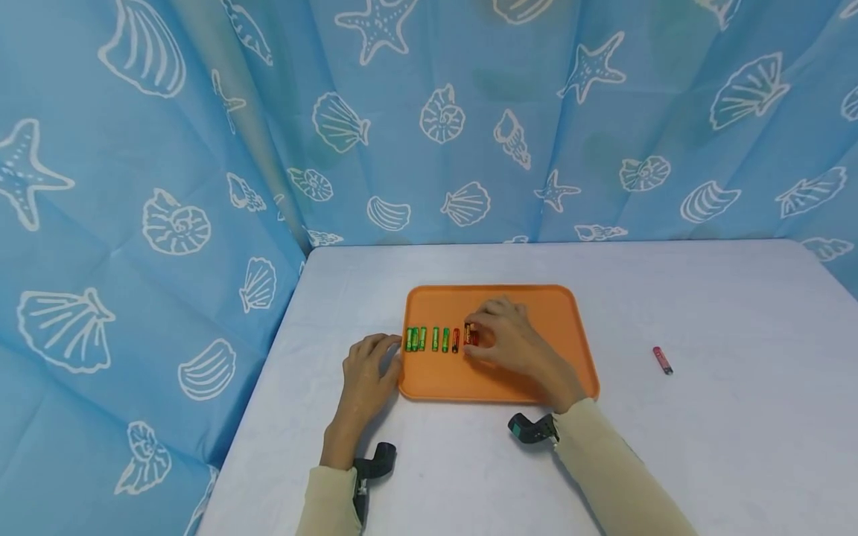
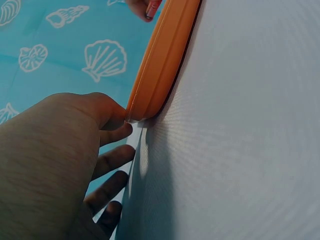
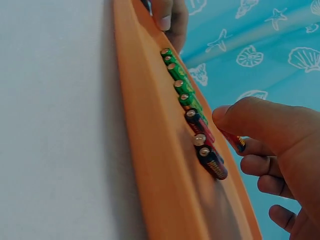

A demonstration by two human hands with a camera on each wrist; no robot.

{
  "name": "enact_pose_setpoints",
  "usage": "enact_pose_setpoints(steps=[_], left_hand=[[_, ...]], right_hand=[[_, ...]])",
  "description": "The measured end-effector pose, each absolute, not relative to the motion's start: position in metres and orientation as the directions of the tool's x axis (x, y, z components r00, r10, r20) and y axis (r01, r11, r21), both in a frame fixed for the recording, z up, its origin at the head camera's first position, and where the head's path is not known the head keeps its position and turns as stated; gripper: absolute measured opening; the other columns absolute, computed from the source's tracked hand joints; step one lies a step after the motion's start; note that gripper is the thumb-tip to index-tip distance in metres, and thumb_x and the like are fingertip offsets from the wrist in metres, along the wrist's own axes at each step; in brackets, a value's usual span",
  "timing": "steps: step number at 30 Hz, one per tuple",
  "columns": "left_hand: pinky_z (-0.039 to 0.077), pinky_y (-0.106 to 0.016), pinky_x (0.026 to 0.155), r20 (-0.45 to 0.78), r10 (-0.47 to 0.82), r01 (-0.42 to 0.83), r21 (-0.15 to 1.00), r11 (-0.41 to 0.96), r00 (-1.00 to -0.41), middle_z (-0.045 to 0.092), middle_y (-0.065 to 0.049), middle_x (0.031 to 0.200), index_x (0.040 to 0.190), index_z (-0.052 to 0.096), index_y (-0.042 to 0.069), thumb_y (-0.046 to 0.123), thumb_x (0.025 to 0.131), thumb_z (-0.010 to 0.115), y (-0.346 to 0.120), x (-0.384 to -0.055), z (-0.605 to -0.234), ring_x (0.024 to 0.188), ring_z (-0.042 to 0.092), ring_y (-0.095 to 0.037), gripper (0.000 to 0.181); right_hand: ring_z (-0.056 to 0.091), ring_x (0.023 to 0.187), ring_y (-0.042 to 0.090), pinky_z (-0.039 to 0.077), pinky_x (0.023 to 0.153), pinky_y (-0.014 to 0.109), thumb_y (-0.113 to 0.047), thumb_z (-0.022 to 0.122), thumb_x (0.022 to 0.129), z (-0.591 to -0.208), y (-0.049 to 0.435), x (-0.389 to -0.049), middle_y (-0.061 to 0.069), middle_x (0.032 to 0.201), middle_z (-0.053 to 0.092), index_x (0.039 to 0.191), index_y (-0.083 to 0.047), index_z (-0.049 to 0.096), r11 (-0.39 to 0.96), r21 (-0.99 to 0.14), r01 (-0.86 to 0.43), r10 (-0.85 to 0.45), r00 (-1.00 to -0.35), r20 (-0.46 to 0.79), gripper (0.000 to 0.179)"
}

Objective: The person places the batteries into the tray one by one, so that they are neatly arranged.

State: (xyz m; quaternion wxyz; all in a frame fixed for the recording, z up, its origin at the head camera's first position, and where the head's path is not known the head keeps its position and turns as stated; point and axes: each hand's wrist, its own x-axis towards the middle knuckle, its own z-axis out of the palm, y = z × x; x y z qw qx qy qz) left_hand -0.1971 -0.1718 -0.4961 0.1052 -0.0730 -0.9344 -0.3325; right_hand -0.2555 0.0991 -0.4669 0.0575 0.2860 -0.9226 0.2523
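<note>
Several AAA-style batteries stand in a row on the orange tray [image 1: 429,383]: green ones [image 1: 436,339] at the left, then red-and-black ones [image 1: 456,340]. My right hand [image 1: 511,339] is over the tray at the red end of the row. Its thumb and forefinger pinch a red battery [image 3: 232,140], partly hidden by the thumb in the right wrist view. At the tray's left edge is my left hand [image 1: 367,371], its thumb touching the rim in the left wrist view and its other fingers loosely spread beside it.
One more red battery [image 1: 662,360] lies on the white tablecloth [image 1: 737,417], right of the tray. Blue curtains [image 1: 402,112] with shell prints hang behind and to the left of the table. Each wrist wears a black camera mount [image 1: 532,429].
</note>
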Motion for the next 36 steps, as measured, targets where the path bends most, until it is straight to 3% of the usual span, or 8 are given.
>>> enact_pose_setpoints(steps=[9,36], left_hand=[[0.029,-0.056,0.106,0.226,0.062,0.190,0.605,0.773,-0.972,0.056,-0.008,0.133,0.131,0.065,0.015,0.022,0.101,0.059,-0.172,-0.197,-0.495,0.130,0.042,-0.032,0.031],[0.029,-0.055,0.106,0.226,0.054,0.184,0.607,0.773,-0.973,0.056,-0.009,0.133,0.130,0.065,0.014,0.022,0.100,0.059,-0.172,-0.198,-0.496,0.130,0.042,-0.033,0.032]], right_hand=[[0.046,0.107,0.024,0.032,0.089,0.045,-0.036,0.082,0.083,-0.472,0.090,-0.253,0.004,0.109,0.059,0.119,-0.009,0.071,0.680,-0.464,-0.567,-0.501,-0.822,0.270,0.046],[0.044,0.106,0.024,0.030,0.086,0.044,-0.039,0.079,0.086,-0.484,0.089,-0.257,0.004,0.110,0.055,0.120,-0.007,0.071,0.716,-0.422,-0.556,-0.501,-0.831,0.243,0.047]])
